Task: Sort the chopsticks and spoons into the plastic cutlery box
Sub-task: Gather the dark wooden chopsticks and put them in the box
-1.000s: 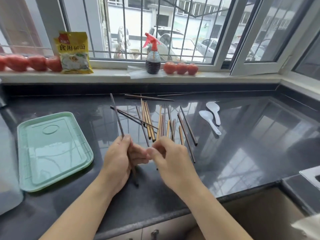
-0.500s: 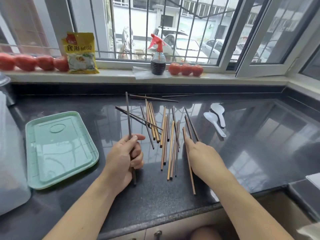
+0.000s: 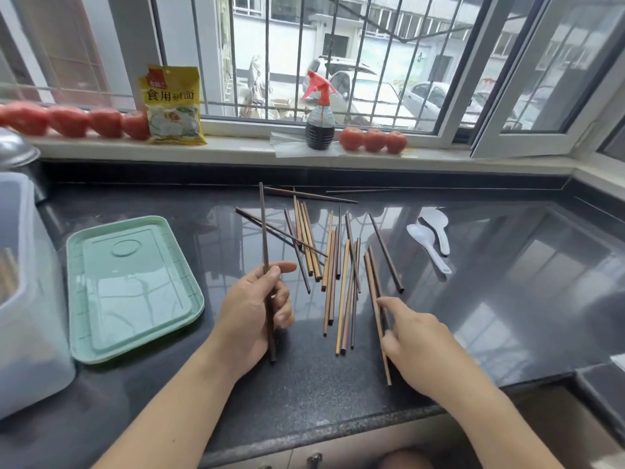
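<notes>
Sorting barely begun. One dark chopstick (image 3: 267, 265) gripped upright by left hand (image 3: 252, 316). Right hand (image 3: 417, 340) pinching chopstick pair (image 3: 373, 286). Chopstick pile (image 3: 333, 262) mid-frame, spoons (image 3: 429, 238) right, unsorted; cutlery box (image 3: 23, 299) at left edge.

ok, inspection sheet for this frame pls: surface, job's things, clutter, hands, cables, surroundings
Surface: dark glossy counter, reflective.
Job's things: loose chopsticks scattered mid-counter; two white spoons to their right; clear box at left edge; green lid flat beside it.
Clutter: nothing seen on the counter.
Hands: left hand grips one dark chopstick, upright; right hand pinches chopsticks lying on the counter.
Cables: nothing seen.
Surroundings: sill with tomatoes, yellow packet, spray bottle; barred window, cars outside.
</notes>
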`<state>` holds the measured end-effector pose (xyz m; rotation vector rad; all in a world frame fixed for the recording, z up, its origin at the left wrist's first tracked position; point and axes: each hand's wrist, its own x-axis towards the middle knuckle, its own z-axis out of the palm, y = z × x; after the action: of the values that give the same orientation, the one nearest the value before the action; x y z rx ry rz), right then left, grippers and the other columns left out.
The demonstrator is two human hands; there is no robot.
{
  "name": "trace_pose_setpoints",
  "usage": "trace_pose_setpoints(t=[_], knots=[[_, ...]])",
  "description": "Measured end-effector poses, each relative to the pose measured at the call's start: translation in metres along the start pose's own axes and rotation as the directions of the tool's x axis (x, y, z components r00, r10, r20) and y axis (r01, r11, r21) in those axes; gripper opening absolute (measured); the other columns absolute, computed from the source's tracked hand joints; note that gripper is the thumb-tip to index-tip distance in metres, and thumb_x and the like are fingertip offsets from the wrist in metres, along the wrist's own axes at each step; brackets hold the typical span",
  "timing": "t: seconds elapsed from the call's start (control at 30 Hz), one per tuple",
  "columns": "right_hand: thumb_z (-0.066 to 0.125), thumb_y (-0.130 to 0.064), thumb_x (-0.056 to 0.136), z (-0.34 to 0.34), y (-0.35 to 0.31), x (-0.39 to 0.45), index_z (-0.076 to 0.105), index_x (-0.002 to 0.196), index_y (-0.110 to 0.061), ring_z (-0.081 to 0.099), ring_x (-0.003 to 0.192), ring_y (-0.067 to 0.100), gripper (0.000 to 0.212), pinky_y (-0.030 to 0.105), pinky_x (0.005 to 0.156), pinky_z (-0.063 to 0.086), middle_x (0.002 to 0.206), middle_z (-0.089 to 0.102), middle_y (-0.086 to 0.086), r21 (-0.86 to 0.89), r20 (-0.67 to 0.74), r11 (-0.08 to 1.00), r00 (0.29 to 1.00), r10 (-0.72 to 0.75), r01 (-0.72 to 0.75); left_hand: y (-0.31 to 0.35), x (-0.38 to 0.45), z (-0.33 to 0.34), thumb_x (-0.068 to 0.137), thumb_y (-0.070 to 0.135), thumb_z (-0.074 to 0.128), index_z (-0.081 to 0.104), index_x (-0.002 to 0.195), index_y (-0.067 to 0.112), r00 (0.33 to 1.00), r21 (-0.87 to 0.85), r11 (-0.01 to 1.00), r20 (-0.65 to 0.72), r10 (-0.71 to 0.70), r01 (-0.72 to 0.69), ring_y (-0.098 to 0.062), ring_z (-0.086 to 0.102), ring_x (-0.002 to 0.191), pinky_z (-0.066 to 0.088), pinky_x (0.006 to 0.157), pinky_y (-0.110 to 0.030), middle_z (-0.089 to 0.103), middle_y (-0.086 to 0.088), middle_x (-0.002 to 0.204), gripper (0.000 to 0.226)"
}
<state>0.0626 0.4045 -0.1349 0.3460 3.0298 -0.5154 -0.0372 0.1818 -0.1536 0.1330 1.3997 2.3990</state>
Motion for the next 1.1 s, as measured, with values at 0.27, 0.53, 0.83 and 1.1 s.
trace_pose_setpoints(t=[0.27,0.53,0.83,1.1], knots=[[0.046,-0.053,0.100,0.000,-0.009,-0.002,0.029,0.145,-0.031,0.057,0.112,0.034,0.052,0.041,0.085,0.046,0.120,0.050,0.002,-0.081,-0.054,0.996,0.998,0.030,-0.035,-0.001,-0.001,0.002,0.110,0.015,0.040,0.061,0.117,0.002,1.000,0.011,1.000,-0.019,0.005,-0.005,-0.015,0.036,0.043,0.032,0.045,-0.027,0.040,-0.004,0.062,0.026],[0.049,-0.008,0.094,-0.008,-0.012,0.021,0.042,0.098,-0.009,0.060,0.103,0.042,0.008,0.036,0.071,0.039,0.111,0.054,0.016,-0.195,-0.103,0.954,0.973,0.209,-0.226,-0.002,-0.003,0.002,0.110,0.015,0.040,0.061,0.118,0.002,0.999,0.028,1.000,-0.053,0.011,-0.010,-0.016,0.036,0.045,0.030,0.049,-0.029,0.041,-0.003,0.062,0.026],[0.041,-0.001,0.096,-0.009,0.010,0.028,0.052,0.106,-0.011,0.053,0.097,0.038,0.018,0.047,0.084,0.046,0.108,0.047,0.006,0.091,-0.302,0.990,0.945,0.127,-0.104,0.006,-0.008,0.003,0.110,0.017,0.041,0.060,0.126,-0.001,0.996,-0.012,0.996,0.001,-0.088,0.088,-0.020,0.054,0.053,0.047,0.049,-0.030,0.051,-0.006,0.067,0.030],[0.053,0.010,0.094,-0.011,-0.014,0.048,0.072,0.102,-0.010,0.059,0.127,0.028,0.028,0.056,0.116,0.031,0.117,0.072,0.001,-0.505,-0.373,0.591,0.458,-0.807,0.630,0.015,-0.019,-0.003,0.103,0.020,0.047,0.057,0.137,-0.004,0.830,-0.047,0.882,0.364,-0.422,0.469,-0.041,0.065,0.123,0.063,0.084,-0.052,0.063,-0.028,0.136,0.043]])
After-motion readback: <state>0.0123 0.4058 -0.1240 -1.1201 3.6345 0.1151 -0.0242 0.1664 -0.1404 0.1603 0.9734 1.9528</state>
